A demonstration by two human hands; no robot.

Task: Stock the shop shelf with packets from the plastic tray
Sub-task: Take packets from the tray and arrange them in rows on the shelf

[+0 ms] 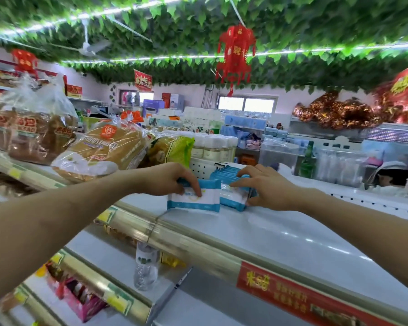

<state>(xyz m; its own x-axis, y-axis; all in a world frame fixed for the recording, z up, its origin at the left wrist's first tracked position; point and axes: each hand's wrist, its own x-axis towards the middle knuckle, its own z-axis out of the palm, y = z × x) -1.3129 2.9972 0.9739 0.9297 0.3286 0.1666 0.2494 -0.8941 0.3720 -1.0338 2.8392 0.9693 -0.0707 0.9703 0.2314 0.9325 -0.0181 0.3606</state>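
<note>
Two upright rows of white-and-blue packets stand on the white top shelf. My left hand grips the front of the left row of packets, thumb on the front face. My right hand holds the right row of packets, fingers over its top and thumb at its right end. The two rows touch side by side. No plastic tray is in view.
Bagged bread loaves and a green packet lie on the shelf to the left. A water bottle stands on the lower shelf, near pink packets. A red label strip runs along the shelf's front rail.
</note>
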